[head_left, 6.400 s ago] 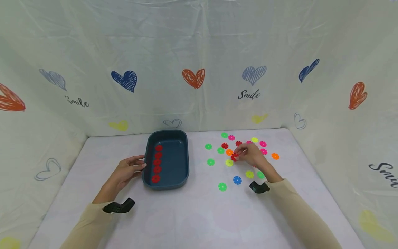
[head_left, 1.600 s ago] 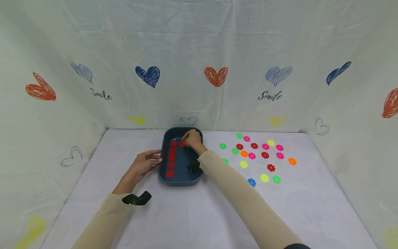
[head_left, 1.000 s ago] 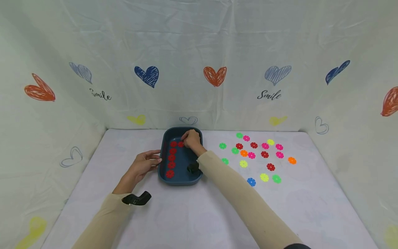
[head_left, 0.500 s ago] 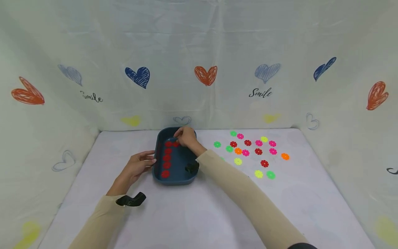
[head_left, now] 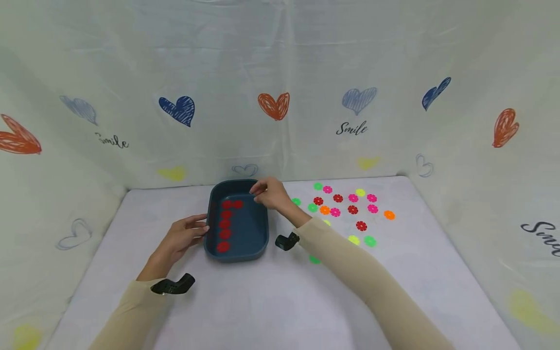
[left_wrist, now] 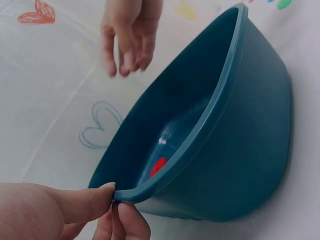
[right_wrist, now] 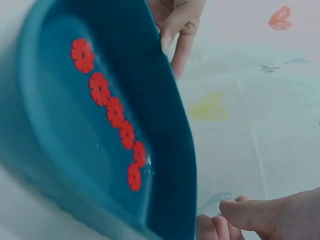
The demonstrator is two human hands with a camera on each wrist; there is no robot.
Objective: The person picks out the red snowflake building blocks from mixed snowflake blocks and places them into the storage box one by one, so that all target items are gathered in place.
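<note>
A deep blue plastic tray [head_left: 251, 233] stands on the white-covered table. My left hand [head_left: 181, 238] pinches its left rim; in the left wrist view the thumb of the left hand [left_wrist: 75, 207] lies over the rim, fingers beneath. Inside, red notched discs [head_left: 225, 224] form a column along the left side, also visible in the right wrist view as a row of red discs [right_wrist: 115, 112]. One more red disc [head_left: 237, 204] lies right of the column's far end. My right hand [head_left: 272, 193] hovers over the tray's far right rim, fingers loose, holding nothing.
Loose notched discs lie scattered right of the tray: several red discs [head_left: 361, 226], pink discs [head_left: 372, 198], green discs [head_left: 370, 241], yellow discs [head_left: 360, 192] and orange discs [head_left: 389, 215]. My right forearm covers part of that area. A heart-printed sheet [head_left: 280, 58] hangs behind the table.
Earlier the right hand pinched a red disc among the loose ones, then set it beside the column in the tray. It has since let go and risen rightward. The left hand keeps its hold.
</note>
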